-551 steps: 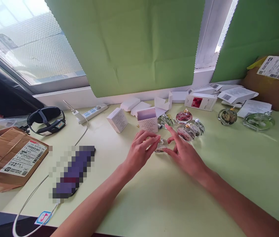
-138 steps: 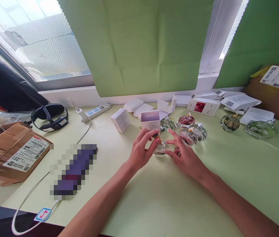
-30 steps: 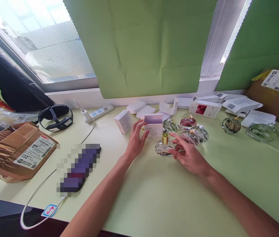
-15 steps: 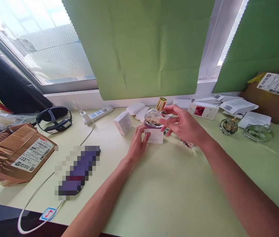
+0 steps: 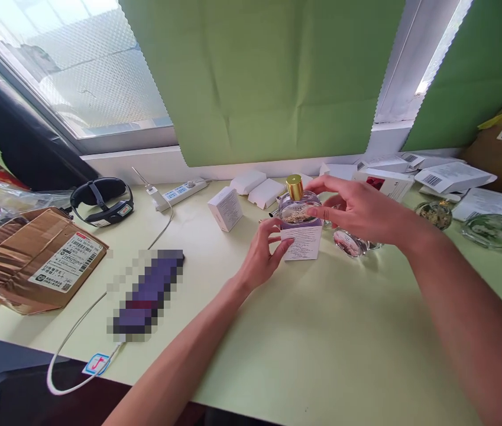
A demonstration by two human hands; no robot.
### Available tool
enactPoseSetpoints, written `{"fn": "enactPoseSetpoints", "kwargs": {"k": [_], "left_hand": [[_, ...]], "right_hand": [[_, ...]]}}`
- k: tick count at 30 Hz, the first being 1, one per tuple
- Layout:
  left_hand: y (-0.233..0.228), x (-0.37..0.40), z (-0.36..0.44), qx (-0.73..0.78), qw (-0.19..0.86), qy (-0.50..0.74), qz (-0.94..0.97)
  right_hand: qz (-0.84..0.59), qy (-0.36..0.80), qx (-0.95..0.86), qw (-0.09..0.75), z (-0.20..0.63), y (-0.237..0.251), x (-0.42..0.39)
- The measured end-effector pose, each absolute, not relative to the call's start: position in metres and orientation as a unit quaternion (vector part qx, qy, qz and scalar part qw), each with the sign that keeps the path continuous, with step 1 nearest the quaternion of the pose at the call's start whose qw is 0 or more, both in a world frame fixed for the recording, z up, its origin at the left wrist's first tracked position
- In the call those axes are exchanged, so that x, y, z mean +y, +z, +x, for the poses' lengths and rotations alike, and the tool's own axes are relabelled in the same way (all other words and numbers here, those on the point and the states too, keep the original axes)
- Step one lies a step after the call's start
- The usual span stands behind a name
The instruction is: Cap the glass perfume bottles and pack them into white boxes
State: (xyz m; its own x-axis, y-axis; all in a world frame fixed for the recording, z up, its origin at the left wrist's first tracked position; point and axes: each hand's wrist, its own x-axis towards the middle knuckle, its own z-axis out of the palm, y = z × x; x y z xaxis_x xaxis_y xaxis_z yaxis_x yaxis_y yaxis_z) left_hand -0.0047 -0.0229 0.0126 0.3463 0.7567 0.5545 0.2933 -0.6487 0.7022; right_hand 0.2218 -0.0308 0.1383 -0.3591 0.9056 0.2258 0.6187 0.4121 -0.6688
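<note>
My left hand (image 5: 263, 255) grips a small white box (image 5: 303, 244) from the left, thumb on its printed front. Above the box's top is a clear perfume bottle (image 5: 294, 214) with a gold cap. My right hand (image 5: 361, 206) holds this bottle from the right, thumb at the front and fingers behind, partly hidden. The bottle stands upright at the box's top; whether its base is inside, I cannot tell. Just right of the box lies another glass bottle (image 5: 349, 242) with a pinkish label, partly under my right hand.
A closed white box (image 5: 225, 209) stands left of my hands. Several white boxes (image 5: 454, 176) lie along the windowsill. Two more bottles, one greenish (image 5: 494, 229), rest at the right. A phone (image 5: 151, 293), power strip (image 5: 185, 193), headset (image 5: 102, 202) and brown parcel (image 5: 33, 260) occupy the left.
The bottle is now more upright and lower against the box's top. The camera view has shifted, so the scene on the table sits differently. Both hands keep their hold.
</note>
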Motion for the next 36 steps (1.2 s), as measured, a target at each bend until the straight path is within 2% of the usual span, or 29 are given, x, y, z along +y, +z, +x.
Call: {"fn": "enactPoseSetpoints", "kwargs": {"k": [14, 26, 36], "left_hand": [[0.017, -0.023, -0.007, 0.365, 0.292, 0.447, 0.763], [0.019, -0.027, -0.004, 0.363, 0.267, 0.453, 0.769], [0.03, -0.033, -0.001, 0.373, 0.269, 0.467, 0.755]], "right_hand": [[-0.481, 0.173, -0.82, 0.257, 0.225, 0.134, -0.029], [-0.467, 0.16, -0.837, 0.236, 0.219, 0.136, -0.031], [-0.522, 0.136, -0.82, 0.191, 0.21, 0.135, -0.032]]}}
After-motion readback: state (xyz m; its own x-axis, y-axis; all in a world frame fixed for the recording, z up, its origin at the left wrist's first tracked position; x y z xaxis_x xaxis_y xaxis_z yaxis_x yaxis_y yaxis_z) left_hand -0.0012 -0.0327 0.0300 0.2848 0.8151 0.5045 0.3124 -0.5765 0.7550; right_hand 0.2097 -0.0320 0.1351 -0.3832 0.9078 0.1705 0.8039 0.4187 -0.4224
